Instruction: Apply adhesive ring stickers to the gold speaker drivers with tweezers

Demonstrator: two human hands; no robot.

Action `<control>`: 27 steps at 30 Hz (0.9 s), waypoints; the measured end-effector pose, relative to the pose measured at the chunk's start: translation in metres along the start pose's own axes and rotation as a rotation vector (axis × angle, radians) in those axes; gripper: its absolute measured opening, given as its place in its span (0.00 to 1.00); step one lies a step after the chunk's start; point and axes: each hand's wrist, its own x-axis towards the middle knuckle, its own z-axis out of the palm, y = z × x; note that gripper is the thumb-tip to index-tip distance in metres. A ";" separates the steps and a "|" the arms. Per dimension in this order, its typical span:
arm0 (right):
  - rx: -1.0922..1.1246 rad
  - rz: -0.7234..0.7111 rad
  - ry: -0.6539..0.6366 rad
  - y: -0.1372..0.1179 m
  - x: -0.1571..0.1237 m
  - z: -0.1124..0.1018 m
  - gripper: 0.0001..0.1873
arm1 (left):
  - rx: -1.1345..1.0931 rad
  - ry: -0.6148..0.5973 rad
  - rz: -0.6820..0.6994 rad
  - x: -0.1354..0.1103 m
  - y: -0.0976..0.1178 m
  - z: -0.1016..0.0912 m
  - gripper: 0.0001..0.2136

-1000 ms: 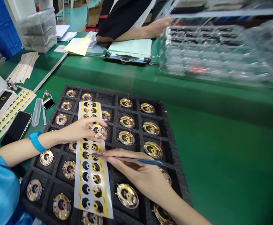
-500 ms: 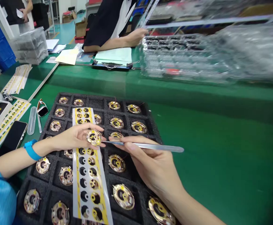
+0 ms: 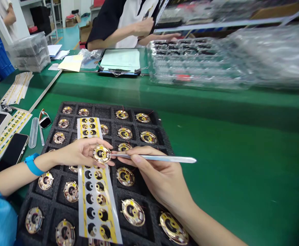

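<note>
My left hand [image 3: 79, 152] pinches a round gold disc part [image 3: 101, 153] above a black foam tray [image 3: 163, 138]. Metal tweezers [image 3: 154, 158] sit in my right hand [image 3: 159, 177], their tip touching the disc's right edge. A white and yellow sticker sheet [image 3: 94, 181] lies lengthwise across the tray, under both hands. Several more gold disc parts [image 3: 132, 212] rest in the tray's pockets. A blue band [image 3: 31, 164] circles my left wrist.
Left of the tray lie a phone [image 3: 12, 152], a clear tube [image 3: 33, 132], a smartwatch [image 3: 45, 121] and more sticker strips [image 3: 7, 133]. Stacked clear plastic trays [image 3: 203, 61] stand at the back right. Another person [image 3: 123, 20] works at a clipboard [image 3: 120, 59] across the green table [image 3: 241, 164].
My right hand lifted the tweezers from the sticker sheet and brought their tip to the disc in my left hand. The view shifted slightly; the person opposite raised both hands.
</note>
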 end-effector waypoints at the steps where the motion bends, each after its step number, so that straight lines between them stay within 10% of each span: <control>1: -0.001 0.002 -0.008 0.000 0.000 0.000 0.04 | 0.000 -0.002 0.000 0.000 0.000 0.000 0.19; 27: -0.204 -0.054 0.022 -0.009 -0.001 0.005 0.09 | 0.032 0.039 -0.013 0.001 -0.003 -0.002 0.16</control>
